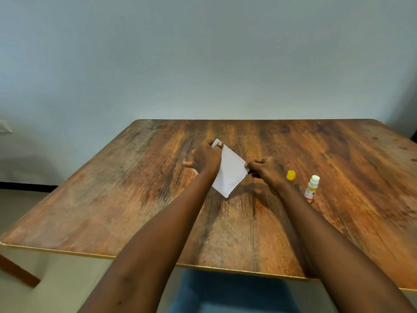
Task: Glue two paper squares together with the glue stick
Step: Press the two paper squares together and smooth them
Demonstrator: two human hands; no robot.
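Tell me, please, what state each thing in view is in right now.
paper: white, held by two corners, seemingly lifted off the table.
left hand: pinches the paper's far corner.
right hand: pinches the paper's right corner.
glue stick: uncapped, on the table, untouched.
yellow cap: off, on the table beside the glue stick.

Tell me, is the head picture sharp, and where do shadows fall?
Head view: slightly soft; the paper, left hand and right hand look a little blurred; the wide lens bends the table edges; shadows darken the table below the paper.
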